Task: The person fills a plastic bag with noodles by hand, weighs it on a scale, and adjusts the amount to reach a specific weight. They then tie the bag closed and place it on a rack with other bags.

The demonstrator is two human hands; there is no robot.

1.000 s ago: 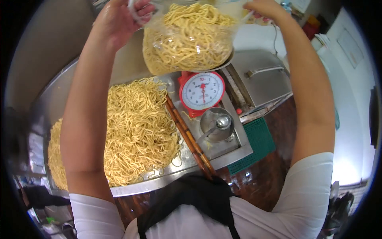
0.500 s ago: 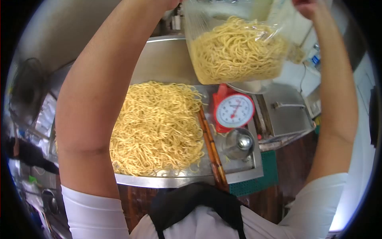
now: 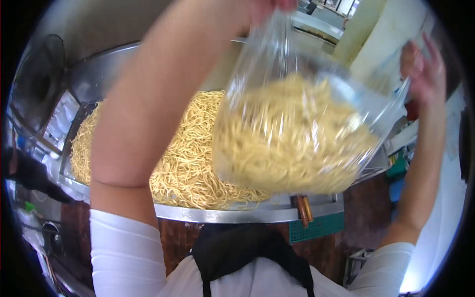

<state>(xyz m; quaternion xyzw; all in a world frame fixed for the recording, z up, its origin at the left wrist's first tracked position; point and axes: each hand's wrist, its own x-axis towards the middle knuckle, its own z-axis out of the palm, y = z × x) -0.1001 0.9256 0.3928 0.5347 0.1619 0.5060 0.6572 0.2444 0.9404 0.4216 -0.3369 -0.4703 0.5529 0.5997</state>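
Note:
A clear plastic bag (image 3: 297,133) full of yellow noodles hangs between my hands, its contents blurred by motion. My left hand (image 3: 272,9), at the top edge of the view, is closed on the gathered top of the bag. Further right, my right hand (image 3: 423,69) pinches the bag's other corner, some fingers raised. Behind and left of the bag, loose noodles (image 3: 193,168) lie spread over a metal tray (image 3: 222,215). The bag hides part of them. Ends of brown sticks (image 3: 303,210) poke out below the bag over the tray's front rim.
A round dark fan-like object (image 3: 39,84) stands at the far left. A green mat (image 3: 316,227) lies below the tray's right front corner. At the left edge, a dark-clothed person's arm (image 3: 37,175) shows. A pale pillar (image 3: 361,37) rises at the back right.
The bag has come closer and lower, now covering the red scale and metal cup. Its top is gathered at my left hand. My right hand has moved down and right into fuller view.

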